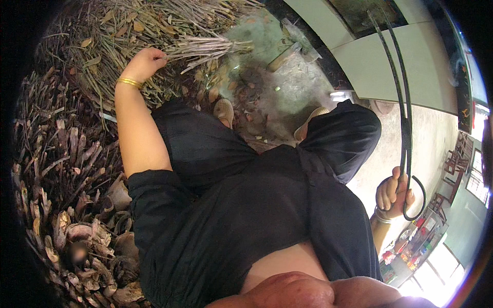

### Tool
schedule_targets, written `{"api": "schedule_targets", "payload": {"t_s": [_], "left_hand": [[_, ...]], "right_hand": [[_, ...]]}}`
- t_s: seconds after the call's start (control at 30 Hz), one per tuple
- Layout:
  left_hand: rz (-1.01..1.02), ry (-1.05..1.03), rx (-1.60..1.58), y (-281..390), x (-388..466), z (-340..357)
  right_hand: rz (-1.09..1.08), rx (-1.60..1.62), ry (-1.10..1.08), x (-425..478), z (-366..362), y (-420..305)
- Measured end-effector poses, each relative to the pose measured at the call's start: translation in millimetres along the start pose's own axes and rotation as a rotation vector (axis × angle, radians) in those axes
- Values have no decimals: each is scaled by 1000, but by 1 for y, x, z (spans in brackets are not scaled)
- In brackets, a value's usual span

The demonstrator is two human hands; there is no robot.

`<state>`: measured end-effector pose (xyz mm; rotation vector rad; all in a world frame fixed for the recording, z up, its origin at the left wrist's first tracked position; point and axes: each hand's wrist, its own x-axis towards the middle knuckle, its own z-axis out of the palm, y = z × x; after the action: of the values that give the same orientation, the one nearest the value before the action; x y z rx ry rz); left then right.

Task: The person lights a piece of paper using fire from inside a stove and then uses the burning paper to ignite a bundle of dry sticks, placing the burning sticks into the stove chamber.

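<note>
My left hand (pixel 144 63), with a yellow bangle at its wrist, reaches over a heap of dry twigs (pixel 115 42). Its fingertips are pinched together on the thin end of a dry twig (pixel 171 56), beside a bundle of pale sticks (pixel 210 48) that fans out over the heap's edge. On the other side, my right hand (pixel 394 194) grips long black metal fire tongs (pixel 402 96) by their looped handles. The tongs point away from me, their tips in front of a dark opening (pixel 366 15) in a pale-faced stove (pixel 396 65).
Cut branches (pixel 69 154) and dry husks (pixel 92 246) are piled along my left side. Ash and leaf litter (pixel 250 92) lie on the floor between my feet. A flat wooden piece (pixel 283 57) rests near the stove's base. Wooden chairs (pixel 454 165) stand farther off at right.
</note>
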<state>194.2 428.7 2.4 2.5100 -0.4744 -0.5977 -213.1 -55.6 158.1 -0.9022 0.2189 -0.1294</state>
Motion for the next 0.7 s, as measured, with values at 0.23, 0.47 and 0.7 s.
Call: {"api": "schedule_targets", "payload": {"t_s": [0.23, 0.47, 0.7], "left_hand": [[187, 83, -509, 42, -16, -7], [362, 226, -644, 103, 12, 15], [369, 327, -594, 116, 20, 22]], "right_hand": [[23, -64, 85, -6, 0, -6], [140, -180, 135, -33, -8, -8], [470, -249, 110, -11, -18, 17]]}}
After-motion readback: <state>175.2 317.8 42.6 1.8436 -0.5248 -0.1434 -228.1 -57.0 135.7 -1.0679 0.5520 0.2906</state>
